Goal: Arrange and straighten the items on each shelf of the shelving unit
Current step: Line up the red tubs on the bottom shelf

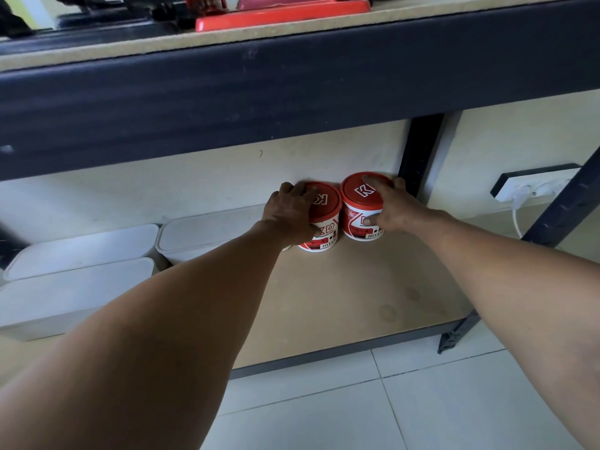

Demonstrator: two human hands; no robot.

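Red-lidded tubs, rigid plastic, probably weighty (paint, I judge). My left hand (290,211) grips left tub (321,219), right hand (394,207) grips right tub (362,206); hold sidewalls, not lids.

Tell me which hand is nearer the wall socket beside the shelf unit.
Right. The right hand grips the red-lidded tub nearest the socket; the left hand holds the other tub, farther from it.

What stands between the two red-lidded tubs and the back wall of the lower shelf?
Nothing visible. The left tub and right tub, each under a hand, already sit near the wall; any gap behind them is hidden.
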